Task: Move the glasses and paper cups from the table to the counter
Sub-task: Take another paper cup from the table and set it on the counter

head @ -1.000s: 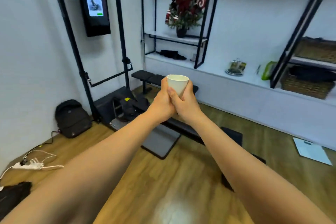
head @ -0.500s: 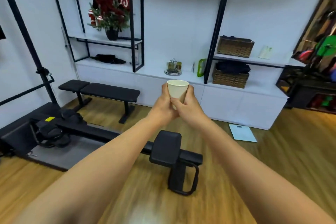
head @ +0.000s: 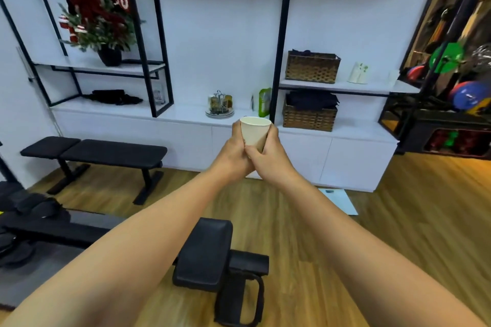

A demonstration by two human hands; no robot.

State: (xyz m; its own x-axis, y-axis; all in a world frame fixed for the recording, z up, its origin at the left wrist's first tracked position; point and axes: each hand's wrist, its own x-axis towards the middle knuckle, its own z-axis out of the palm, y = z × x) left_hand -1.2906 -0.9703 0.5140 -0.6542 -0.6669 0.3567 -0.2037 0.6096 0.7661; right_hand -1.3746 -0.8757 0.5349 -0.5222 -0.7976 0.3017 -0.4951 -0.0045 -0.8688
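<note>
Head view, arms extended forward at chest height. Left hand (head: 233, 156) is wrapped around the left side and base of a paper cup (head: 254, 131); right hand (head: 268, 159) closes on its right side, fingers overlapping the left hand's below the cup. Cup upright, open rim above both hands, held in the air over the wooden floor (head: 398, 233). Behind it stands the white counter (head: 186, 111), carrying a condiment rack (head: 220, 103) just left of the cup's line and a wicker basket (head: 309, 117) to its right. A black bench (head: 101, 152) sits at left.
</note>
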